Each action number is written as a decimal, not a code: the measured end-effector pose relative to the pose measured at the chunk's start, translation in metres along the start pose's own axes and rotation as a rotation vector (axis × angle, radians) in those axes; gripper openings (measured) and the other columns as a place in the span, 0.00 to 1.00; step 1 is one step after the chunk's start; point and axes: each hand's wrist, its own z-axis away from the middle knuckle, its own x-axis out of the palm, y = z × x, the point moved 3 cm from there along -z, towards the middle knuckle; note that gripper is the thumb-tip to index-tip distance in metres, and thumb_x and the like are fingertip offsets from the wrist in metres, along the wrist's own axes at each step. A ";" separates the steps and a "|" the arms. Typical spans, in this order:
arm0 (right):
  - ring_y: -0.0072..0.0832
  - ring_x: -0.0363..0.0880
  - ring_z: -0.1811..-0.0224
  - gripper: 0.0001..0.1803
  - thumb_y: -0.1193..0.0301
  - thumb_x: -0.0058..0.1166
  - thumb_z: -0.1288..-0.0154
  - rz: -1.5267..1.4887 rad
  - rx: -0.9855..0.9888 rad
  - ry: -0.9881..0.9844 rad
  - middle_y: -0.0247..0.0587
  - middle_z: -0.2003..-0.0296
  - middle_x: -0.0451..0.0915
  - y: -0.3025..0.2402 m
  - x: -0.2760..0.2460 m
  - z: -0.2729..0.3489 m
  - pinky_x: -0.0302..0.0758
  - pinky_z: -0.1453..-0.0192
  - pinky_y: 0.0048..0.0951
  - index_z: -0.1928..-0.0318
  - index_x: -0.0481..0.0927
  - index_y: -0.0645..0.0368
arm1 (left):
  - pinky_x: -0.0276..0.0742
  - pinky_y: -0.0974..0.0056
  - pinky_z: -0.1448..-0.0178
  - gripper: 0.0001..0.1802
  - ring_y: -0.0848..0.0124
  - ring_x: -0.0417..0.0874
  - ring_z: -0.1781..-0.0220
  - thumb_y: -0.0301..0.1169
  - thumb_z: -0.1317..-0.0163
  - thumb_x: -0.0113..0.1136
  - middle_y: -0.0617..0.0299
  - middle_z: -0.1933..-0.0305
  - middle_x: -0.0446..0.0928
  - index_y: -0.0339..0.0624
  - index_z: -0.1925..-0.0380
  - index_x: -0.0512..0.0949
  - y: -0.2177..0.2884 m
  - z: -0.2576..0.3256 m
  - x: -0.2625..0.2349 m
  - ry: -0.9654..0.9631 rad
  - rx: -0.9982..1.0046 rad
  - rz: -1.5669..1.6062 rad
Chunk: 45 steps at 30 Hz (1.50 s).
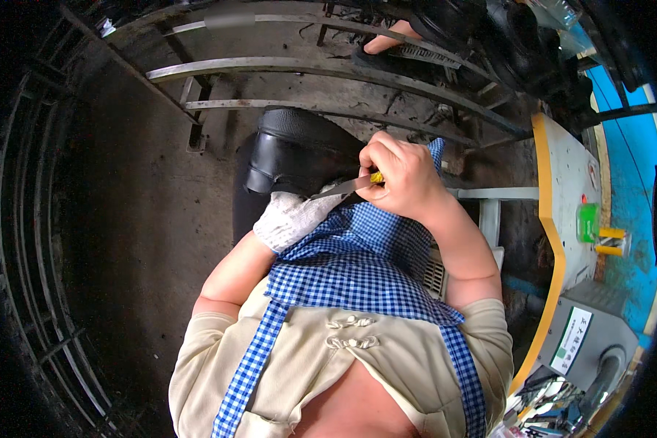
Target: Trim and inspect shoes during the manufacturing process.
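A black boot (pixel 296 150) lies across my lap, its thick sole and heel toward the far left. My left hand (pixel 293 219), in a whitish knit glove, is closed on the near side of the boot; some of its fingers are hidden. In my bare right hand (pixel 405 175) is a knife (pixel 343 187), with a bit of yellow handle showing at my fingers. Its blade points left, and the tip is close to the gloved fingers and the boot's near edge. A blue checked apron (pixel 358 255) covers my lap beneath both hands.
Metal rack rails (pixel 285 66) cross the far side, and more rails (pixel 36 241) stand at the left. Black boots (pixel 489 36) hang at the far right, near another person's foot (pixel 390 38). To the right are a yellow-edged white table (pixel 566 197), a green container (pixel 588 223) and a grey machine (pixel 588 336).
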 end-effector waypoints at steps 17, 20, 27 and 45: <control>0.20 0.67 0.79 0.07 0.83 0.53 0.54 -0.461 0.253 -0.112 0.35 0.76 0.70 0.031 -0.007 -0.001 0.64 0.75 0.20 0.75 0.68 0.63 | 0.74 0.67 0.48 0.16 0.74 0.79 0.53 0.29 0.39 0.60 0.60 0.54 0.80 0.38 0.50 0.77 0.005 -0.007 0.000 -0.053 -0.209 0.767; 0.26 0.75 0.75 0.08 0.81 0.59 0.53 -0.321 0.175 -0.074 0.39 0.73 0.75 0.023 -0.008 -0.001 0.71 0.72 0.23 0.70 0.74 0.64 | 0.75 0.66 0.49 0.16 0.73 0.79 0.53 0.30 0.39 0.59 0.59 0.54 0.81 0.39 0.51 0.78 -0.001 -0.005 0.001 -0.025 -0.186 0.698; 0.29 0.81 0.71 0.16 0.80 0.64 0.52 -0.133 0.196 0.037 0.40 0.67 0.79 0.006 0.004 0.016 0.77 0.69 0.23 0.60 0.82 0.61 | 0.76 0.62 0.50 0.16 0.66 0.82 0.54 0.35 0.38 0.59 0.55 0.55 0.81 0.43 0.51 0.78 -0.005 -0.006 0.003 0.042 -0.143 0.348; 0.16 0.77 0.64 0.08 0.76 0.58 0.38 -0.426 0.684 0.366 0.35 0.66 0.81 0.077 -0.005 0.037 0.74 0.57 0.19 0.59 0.80 0.66 | 0.75 0.66 0.46 0.17 0.68 0.81 0.53 0.28 0.42 0.62 0.55 0.53 0.80 0.34 0.53 0.78 0.004 -0.005 -0.013 0.125 -0.289 0.833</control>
